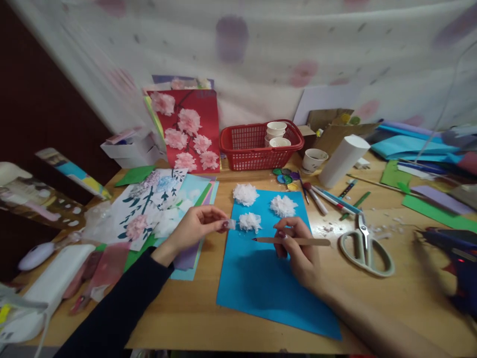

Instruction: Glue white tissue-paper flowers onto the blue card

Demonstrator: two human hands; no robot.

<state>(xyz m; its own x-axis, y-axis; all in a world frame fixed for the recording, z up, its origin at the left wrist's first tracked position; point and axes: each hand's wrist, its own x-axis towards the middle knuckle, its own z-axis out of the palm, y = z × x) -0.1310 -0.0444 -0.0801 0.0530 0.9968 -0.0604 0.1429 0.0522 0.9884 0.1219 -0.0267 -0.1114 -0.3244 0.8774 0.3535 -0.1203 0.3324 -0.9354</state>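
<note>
My left hand [201, 226] pinches a small piece of thin white paper [231, 224] between thumb and fingertips. In my right hand [298, 248] lies a brown pencil-like stick [311, 242], its dark pointed tip facing left. Both hands are over a blue sheet of paper [246, 288], which lies flat on the table. Three ruffled white paper flowers sit on its upper part: one at the top left [245, 194], one at the top right [283, 206], and a smaller one [249, 222] just right of the white piece.
A red sheet with pink flowers [194, 132] stands upright behind, beside a red basket [244, 161] holding paper cups. Grey-handled scissors [363, 248], a white roll [345, 161] and a glue gun [454, 263] are on the right. Layered papers [149, 204] and a white power strip [63, 283] lie left.
</note>
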